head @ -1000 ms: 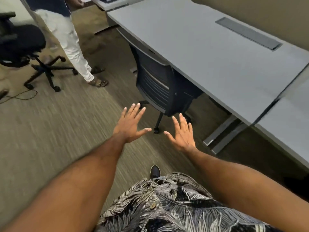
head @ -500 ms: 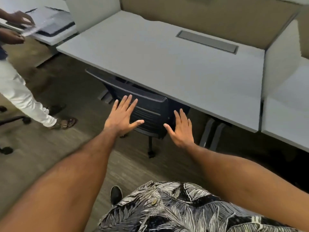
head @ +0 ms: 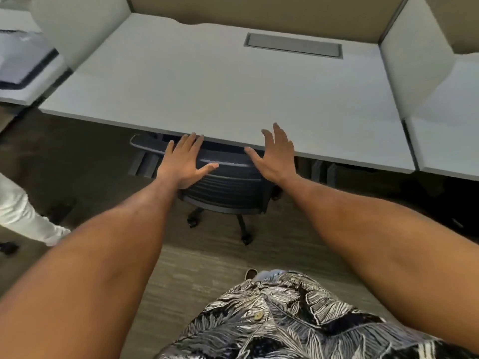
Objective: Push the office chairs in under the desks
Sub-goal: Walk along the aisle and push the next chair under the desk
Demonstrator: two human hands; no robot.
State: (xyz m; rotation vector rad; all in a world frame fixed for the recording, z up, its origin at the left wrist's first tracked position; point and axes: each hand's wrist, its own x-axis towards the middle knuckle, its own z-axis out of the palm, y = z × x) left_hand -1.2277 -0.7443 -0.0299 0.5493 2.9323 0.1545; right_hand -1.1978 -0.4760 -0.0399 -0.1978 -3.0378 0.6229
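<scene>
Over at nine o'clock, someone's white trouser leg is showing at the edge of the carpet. The person's left hand is reaching out flat, fingers spread and gripping nothing, lying over the top left of the dark office chair. That chair is sitting tucked partly under the grey bench at twelve o'clock. The right hand is held open too, fingers splayed over the bench's front edge.
</scene>
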